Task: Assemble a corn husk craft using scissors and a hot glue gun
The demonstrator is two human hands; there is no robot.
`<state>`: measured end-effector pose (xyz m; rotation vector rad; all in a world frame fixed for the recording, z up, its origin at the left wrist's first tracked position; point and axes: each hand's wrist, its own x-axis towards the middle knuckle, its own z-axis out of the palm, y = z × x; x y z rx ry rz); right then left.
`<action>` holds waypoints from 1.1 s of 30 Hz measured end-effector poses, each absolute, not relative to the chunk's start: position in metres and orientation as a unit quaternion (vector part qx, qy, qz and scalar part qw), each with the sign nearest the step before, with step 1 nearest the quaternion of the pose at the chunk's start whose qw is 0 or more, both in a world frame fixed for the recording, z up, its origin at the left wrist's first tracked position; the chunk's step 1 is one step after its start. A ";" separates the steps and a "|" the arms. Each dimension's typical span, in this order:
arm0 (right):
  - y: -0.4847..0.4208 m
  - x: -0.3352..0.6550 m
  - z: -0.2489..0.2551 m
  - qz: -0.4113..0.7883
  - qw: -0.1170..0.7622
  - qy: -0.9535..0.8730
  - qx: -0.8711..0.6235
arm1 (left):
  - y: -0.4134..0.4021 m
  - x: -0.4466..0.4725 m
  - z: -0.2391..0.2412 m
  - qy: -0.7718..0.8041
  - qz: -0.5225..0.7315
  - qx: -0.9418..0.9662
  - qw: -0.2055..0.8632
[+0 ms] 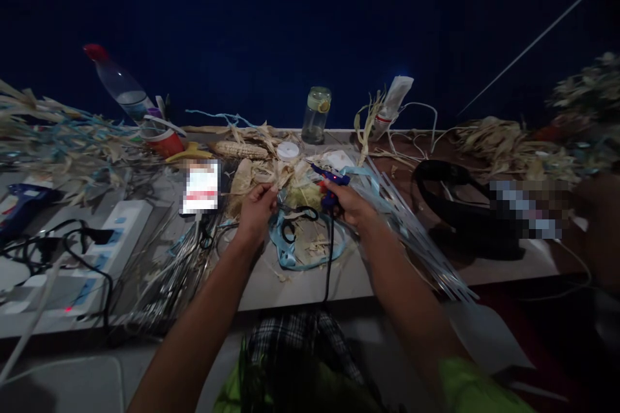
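Note:
My right hand [352,204] is wrapped around a dark blue glue gun [331,175]. Its nozzle points left and slightly up, a small red light glows on its body, and a black cord hangs from the handle. My left hand [258,208] is closed in a pinch, just left of the glue gun; what sits between the fingertips is too small to make out. Pale dried corn husks [290,175] lie just beyond both hands. Between my forearms are scissors with black handles [306,211] and a loop of light blue ribbon [285,257].
A corn cob [241,150], a glass jar [316,117] and a tilted bottle [123,87] are at the back. A power strip [116,239] with cords and thin wires [177,274] lie left. Clear sticks [426,248] and a black headband-like object [450,197] lie right, near another person's hand.

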<state>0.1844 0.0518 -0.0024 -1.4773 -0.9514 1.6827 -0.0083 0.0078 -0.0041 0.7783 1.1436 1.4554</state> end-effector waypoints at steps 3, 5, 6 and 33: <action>0.052 0.185 -0.002 0.650 0.343 -0.364 -0.572 | 0.008 -0.009 -0.005 0.478 0.611 0.329 0.540; 0.051 0.185 0.000 0.669 0.344 -0.344 -0.562 | 0.008 -0.008 -0.005 0.479 0.609 0.331 0.539; 0.051 0.184 0.001 0.682 0.344 -0.330 -0.555 | 0.007 -0.008 -0.004 0.480 0.606 0.334 0.538; 0.040 0.215 -0.001 0.435 0.307 -0.513 -0.673 | 0.005 -0.007 0.000 0.475 0.605 0.331 0.547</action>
